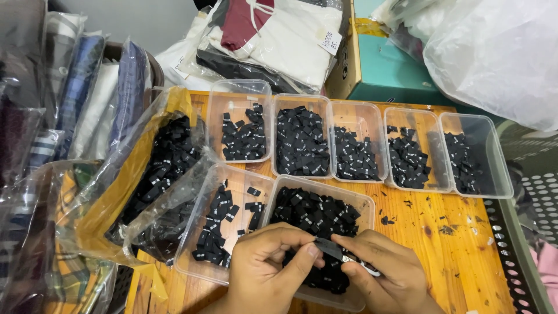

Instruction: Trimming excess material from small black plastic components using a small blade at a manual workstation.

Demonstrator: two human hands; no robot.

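Both hands pinch one small black label [329,248] between thumb and fingers, left hand [264,270] and right hand [381,273] meeting over the clear tub [365,209] at the table's near edge. A loosened pinch could drop it into the wrong tub [192,256] just beside.

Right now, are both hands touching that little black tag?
Touching. The head view shows the left hand and the right hand pinching the small black tag between their fingertips, above the clear tub.

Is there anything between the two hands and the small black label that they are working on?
Nothing visible. Both the left hand and the right hand pinch the black label directly, above the clear tub of labels.
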